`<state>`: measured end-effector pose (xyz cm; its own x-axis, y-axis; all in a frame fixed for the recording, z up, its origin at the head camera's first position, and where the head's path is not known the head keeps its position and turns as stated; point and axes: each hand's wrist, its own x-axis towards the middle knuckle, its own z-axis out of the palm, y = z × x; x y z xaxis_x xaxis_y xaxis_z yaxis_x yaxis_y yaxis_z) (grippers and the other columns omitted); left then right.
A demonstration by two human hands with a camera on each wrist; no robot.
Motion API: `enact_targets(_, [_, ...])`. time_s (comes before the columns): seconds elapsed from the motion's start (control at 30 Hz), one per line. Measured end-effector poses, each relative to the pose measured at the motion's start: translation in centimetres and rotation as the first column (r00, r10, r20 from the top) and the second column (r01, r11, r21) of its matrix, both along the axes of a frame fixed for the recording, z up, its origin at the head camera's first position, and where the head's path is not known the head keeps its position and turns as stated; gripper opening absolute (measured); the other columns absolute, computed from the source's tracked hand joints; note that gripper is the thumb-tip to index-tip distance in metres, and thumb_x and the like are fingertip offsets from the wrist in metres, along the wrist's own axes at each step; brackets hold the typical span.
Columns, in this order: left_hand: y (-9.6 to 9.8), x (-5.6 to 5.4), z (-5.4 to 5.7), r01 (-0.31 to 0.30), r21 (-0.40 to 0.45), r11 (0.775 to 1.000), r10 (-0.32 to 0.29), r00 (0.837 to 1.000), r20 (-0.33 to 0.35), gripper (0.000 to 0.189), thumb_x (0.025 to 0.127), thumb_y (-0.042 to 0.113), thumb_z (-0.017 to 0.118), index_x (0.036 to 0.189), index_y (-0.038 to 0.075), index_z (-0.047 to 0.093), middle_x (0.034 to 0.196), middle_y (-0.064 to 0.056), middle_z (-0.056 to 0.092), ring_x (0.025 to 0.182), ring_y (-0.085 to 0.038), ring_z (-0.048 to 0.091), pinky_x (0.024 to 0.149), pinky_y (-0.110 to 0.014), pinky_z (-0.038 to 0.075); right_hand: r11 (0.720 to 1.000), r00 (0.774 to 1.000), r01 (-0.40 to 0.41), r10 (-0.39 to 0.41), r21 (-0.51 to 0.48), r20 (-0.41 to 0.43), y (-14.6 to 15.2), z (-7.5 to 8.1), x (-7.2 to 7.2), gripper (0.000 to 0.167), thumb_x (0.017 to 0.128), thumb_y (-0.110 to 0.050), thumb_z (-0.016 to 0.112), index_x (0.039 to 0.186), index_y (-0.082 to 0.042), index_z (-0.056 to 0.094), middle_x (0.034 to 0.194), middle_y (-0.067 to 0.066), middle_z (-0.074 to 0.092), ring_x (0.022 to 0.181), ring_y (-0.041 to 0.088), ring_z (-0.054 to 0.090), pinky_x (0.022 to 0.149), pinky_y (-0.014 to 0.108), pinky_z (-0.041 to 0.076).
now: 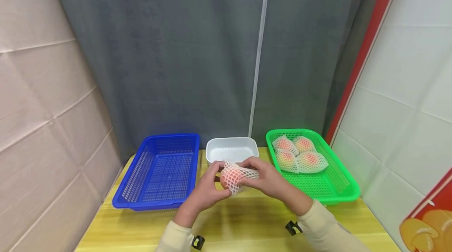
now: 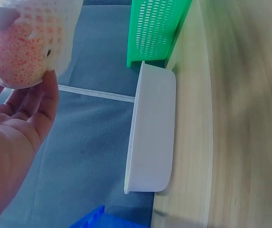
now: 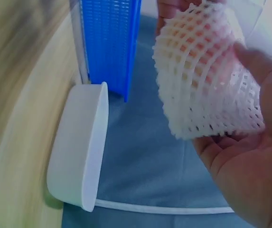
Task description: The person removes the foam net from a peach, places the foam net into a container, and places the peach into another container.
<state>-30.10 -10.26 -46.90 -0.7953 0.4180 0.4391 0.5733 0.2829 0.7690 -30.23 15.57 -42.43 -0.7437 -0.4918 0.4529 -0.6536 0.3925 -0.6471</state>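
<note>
Between both hands, above the table, is a pink-red speckled fruit that looks like a peach (image 2: 19, 59), partly covered by a white foam net sleeve (image 3: 197, 90). My left hand (image 1: 206, 192) holds the fruit's bare end, with thumb and fingers around it. At the other end, my right hand (image 1: 266, 178) grips the net between thumb and fingers. In the right wrist view the loose end of the net flares open toward the right palm. A white plastic dish (image 1: 231, 149) stands just behind the hands.
At left stands a blue perforated basket (image 1: 164, 177) with nothing seen inside. A green basket (image 1: 314, 187) at right holds several netted fruits (image 1: 310, 159). The wooden table (image 1: 243, 224) runs back to a grey curtain (image 1: 169, 55); light panels flank both sides.
</note>
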Motion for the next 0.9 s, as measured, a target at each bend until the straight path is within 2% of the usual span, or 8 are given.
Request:
enact_targets(0.1, [-0.2, 0.0, -0.1, -0.006, 0.005, 1.0, 0.006, 1.0, 0.0, 0.07, 0.084, 0.005, 0.089, 0.145, 0.013, 0.057, 0.14, -0.006, 0.061, 0.122, -0.029, 0.064, 0.099, -0.039, 0.061, 1.0, 1.0, 0.022, -0.022, -0.006, -0.012, 0.5, 0.4, 0.1, 0.019, 0.094, -0.022, 0.091, 0.106, -0.016, 0.077, 0.098, -0.01, 0.073, 0.085, 0.009, 0.064, 0.076, 0.029, 0.058])
enact_targets(0.23, [-0.2, 0.0, -0.1, -0.014, -0.002, 1.0, 0.014, 1.0, 0.011, 0.069, 0.083, 0.005, 0.089, 0.144, 0.014, 0.057, 0.141, -0.004, 0.061, 0.12, -0.027, 0.066, 0.098, -0.038, 0.061, 0.998, 0.999, 0.037, -0.038, 0.051, 0.006, 0.8, 0.7, 0.1, 0.013, 0.096, -0.025, 0.089, 0.099, -0.019, 0.077, 0.089, -0.013, 0.069, 0.078, 0.007, 0.059, 0.069, 0.027, 0.055])
enact_targets(0.3, [-0.2, 0.1, 0.0, -0.02, -0.01, 1.0, 0.02, 1.0, 0.022, 0.069, 0.083, 0.005, 0.089, 0.144, 0.015, 0.057, 0.141, -0.002, 0.06, 0.119, -0.024, 0.067, 0.098, -0.037, 0.061, 0.996, 0.999, 0.037, -0.038, 0.077, 0.011, 0.8, 0.8, 0.0, 0.014, 0.097, -0.026, 0.088, 0.101, -0.019, 0.077, 0.09, -0.013, 0.07, 0.079, 0.007, 0.06, 0.07, 0.028, 0.056])
enact_targets(0.43, [-0.1, 0.2, 0.0, -0.027, -0.021, 0.999, 0.028, 0.999, 0.032, 0.07, 0.084, 0.01, 0.091, 0.145, 0.016, 0.057, 0.142, -0.001, 0.06, 0.12, -0.024, 0.066, 0.098, -0.038, 0.061, 0.99, 0.999, 0.035, -0.036, 0.138, 0.001, 0.9, 1.0, 0.1, 0.021, 0.099, -0.018, 0.086, 0.114, -0.018, 0.073, 0.099, -0.01, 0.074, 0.086, 0.008, 0.065, 0.078, 0.03, 0.059])
enact_targets(0.57, [0.0, 0.2, 0.0, -0.038, -0.028, 0.999, 0.039, 0.998, 0.047, 0.07, 0.087, 0.02, 0.095, 0.146, 0.019, 0.057, 0.142, 0.002, 0.06, 0.125, -0.026, 0.064, 0.101, -0.04, 0.06, 0.967, 0.998, 0.038, -0.027, 0.25, -0.049, 0.9, 1.2, 0.1, 0.03, 0.099, -0.007, 0.081, 0.124, -0.019, 0.07, 0.105, -0.007, 0.075, 0.09, 0.009, 0.065, 0.081, 0.033, 0.059])
enact_targets(0.7, [-0.1, 0.3, -0.1, -0.05, -0.028, 0.998, 0.051, 0.997, 0.055, 0.068, 0.088, 0.027, 0.095, 0.145, 0.021, 0.058, 0.141, 0.003, 0.06, 0.123, -0.023, 0.065, 0.101, -0.039, 0.06, 0.938, 0.994, 0.046, -0.01, 0.343, -0.106, 0.8, 1.2, 0.0, 0.029, 0.095, -0.003, 0.08, 0.121, -0.015, 0.072, 0.103, -0.007, 0.074, 0.091, 0.01, 0.066, 0.082, 0.036, 0.059])
enact_targets(0.9, [-0.3, 0.3, -0.1, -0.048, -0.019, 0.999, 0.049, 0.997, 0.059, 0.068, 0.088, 0.028, 0.096, 0.145, 0.023, 0.059, 0.14, 0.004, 0.061, 0.123, -0.02, 0.065, 0.102, -0.045, 0.06, 0.926, 0.989, 0.041, 0.016, 0.376, -0.145, 1.0, 1.3, -0.7, 0.019, 0.093, -0.001, 0.083, 0.108, -0.01, 0.077, 0.098, -0.004, 0.077, 0.087, 0.009, 0.067, 0.078, 0.034, 0.06])
